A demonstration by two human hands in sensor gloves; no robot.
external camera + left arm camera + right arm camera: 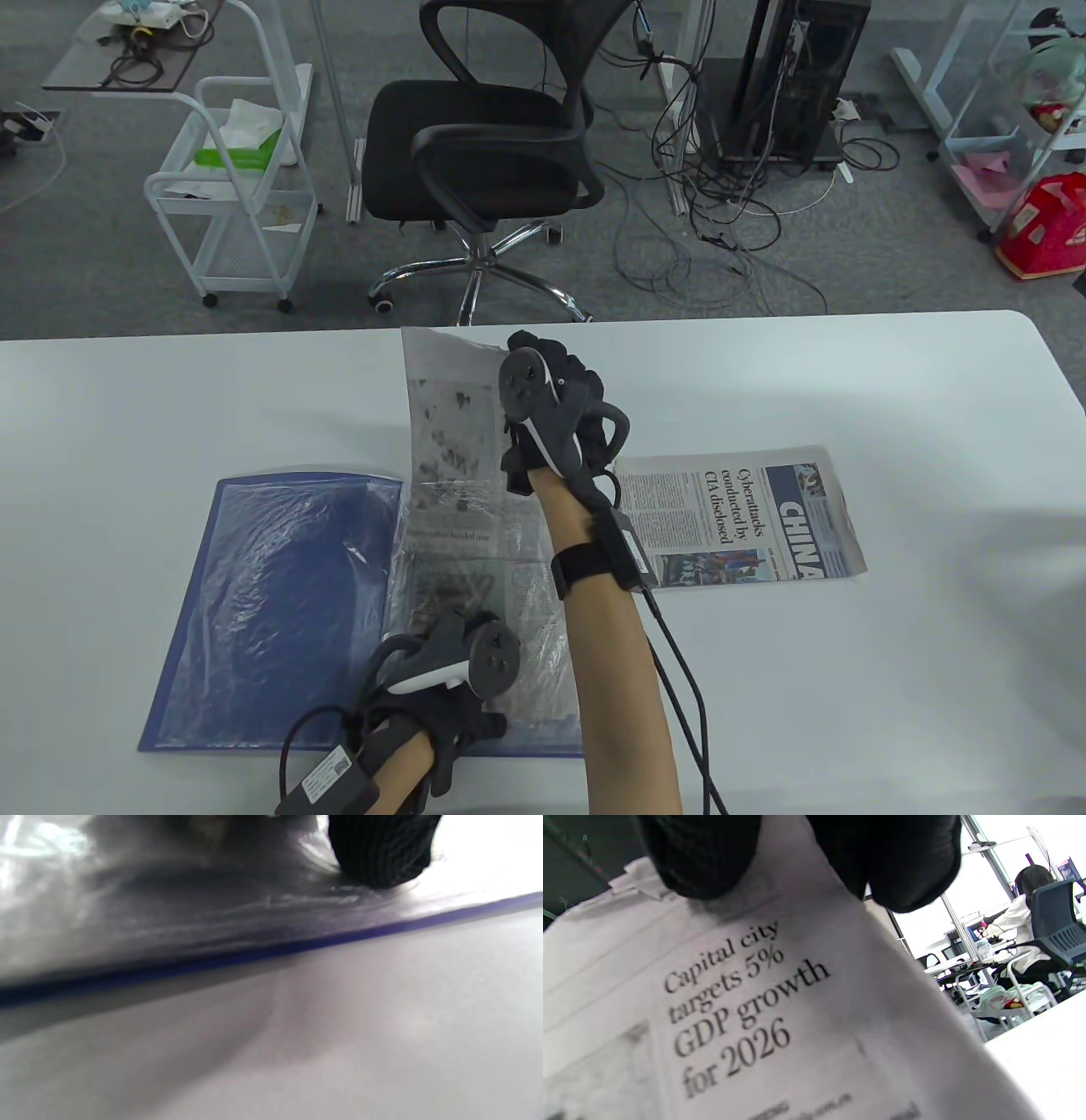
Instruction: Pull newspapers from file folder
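Note:
A blue file folder [271,594] lies open on the white table [933,679], its clear plastic sleeves crinkled. My left hand [450,705] presses down on the right-hand sleeve near the folder's front edge; a gloved fingertip [382,853] rests on the plastic [169,899]. My right hand [551,407] grips the far end of a newspaper [450,424] and holds it lifted, its lower part still inside the sleeve. The right wrist view shows that page [755,1005] pinched between gloved fingers [700,853]. Another folded newspaper [747,526] lies flat to the right.
A black office chair [484,161] stands behind the table's far edge, with a white cart [229,187] to its left and cables on the floor. The folder's blue edge [297,946] runs along bare table.

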